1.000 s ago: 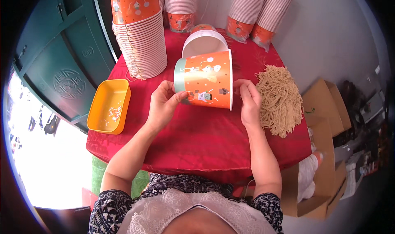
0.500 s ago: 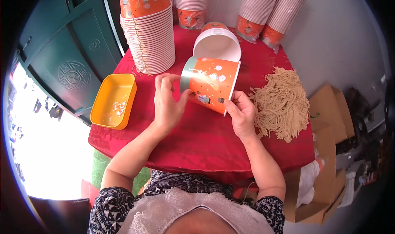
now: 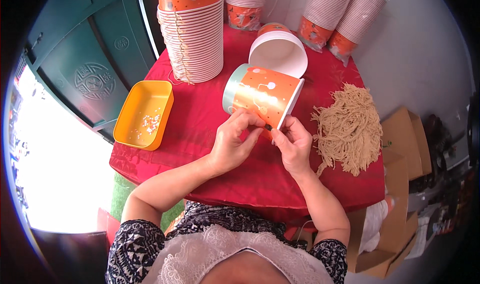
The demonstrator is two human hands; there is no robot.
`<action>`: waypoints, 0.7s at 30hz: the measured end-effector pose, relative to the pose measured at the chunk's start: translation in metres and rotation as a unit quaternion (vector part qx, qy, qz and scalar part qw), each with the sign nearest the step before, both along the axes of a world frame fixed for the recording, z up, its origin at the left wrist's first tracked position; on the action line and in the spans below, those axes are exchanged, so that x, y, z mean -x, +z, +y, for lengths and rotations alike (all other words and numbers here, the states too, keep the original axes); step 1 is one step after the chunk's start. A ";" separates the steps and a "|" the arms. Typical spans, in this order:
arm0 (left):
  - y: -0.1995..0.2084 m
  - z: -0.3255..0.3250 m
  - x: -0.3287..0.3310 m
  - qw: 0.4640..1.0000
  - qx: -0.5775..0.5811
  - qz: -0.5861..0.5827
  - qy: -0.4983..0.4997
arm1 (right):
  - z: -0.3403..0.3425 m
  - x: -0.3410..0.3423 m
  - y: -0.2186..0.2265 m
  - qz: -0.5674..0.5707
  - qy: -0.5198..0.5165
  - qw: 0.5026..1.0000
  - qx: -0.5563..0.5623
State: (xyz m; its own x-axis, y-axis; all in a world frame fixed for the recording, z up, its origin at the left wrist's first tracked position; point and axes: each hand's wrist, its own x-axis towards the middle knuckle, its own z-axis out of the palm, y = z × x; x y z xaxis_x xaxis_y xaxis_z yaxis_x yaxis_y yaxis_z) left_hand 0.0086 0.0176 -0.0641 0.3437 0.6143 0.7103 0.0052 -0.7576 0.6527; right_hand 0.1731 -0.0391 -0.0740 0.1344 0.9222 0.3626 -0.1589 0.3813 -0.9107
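An orange paper tub (image 3: 260, 91) with a pale green base band and cartoon figures lies tilted on its side above the table, its white rim turned to the right. My right hand (image 3: 294, 146) grips that rim between thumb and fingers. Close by, my left hand (image 3: 237, 141) has thumb and fingertips drawn together against the tub's printed side near the rim. Whatever sits in that pinch is too small to make out. Just behind, a second tub (image 3: 278, 54) rests on its side with its white inside showing. To the right lies a heap of beige strings (image 3: 348, 129).
A yellow tray (image 3: 125, 126) with small white bits stands at the left on the red tablecloth (image 3: 200, 129). A tall stack of tubs (image 3: 195, 44) rises behind it. Wrapped stacks (image 3: 327, 14) line the back. Cardboard boxes (image 3: 407, 139) stand right of the table.
My left hand has moved right, from the tub's base to near its rim, and its fingers have come together. The tub has turned slightly; my right hand keeps its hold. The view has shifted.
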 end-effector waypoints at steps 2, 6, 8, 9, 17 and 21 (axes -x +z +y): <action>0.000 -0.002 -0.001 1.000 0.004 0.002 0.003 | -0.001 0.002 -0.003 -0.019 -0.008 1.000 0.000; -0.002 -0.002 0.002 1.000 0.019 -0.003 0.005 | -0.001 0.011 -0.005 -0.037 -0.015 0.999 -0.025; -0.002 -0.002 0.005 1.000 0.019 0.001 0.001 | 0.002 0.012 -0.009 -0.074 -0.027 0.996 -0.044; -0.002 -0.002 0.002 1.000 0.026 0.005 0.001 | 0.003 0.008 -0.012 -0.106 -0.042 0.992 -0.062; -0.004 0.000 0.000 0.996 0.084 0.014 -0.004 | 0.003 0.009 -0.014 -0.200 -0.077 0.972 -0.090; -0.008 0.002 -0.001 0.997 0.082 0.005 -0.005 | 0.003 0.010 -0.010 -0.226 -0.100 0.963 -0.112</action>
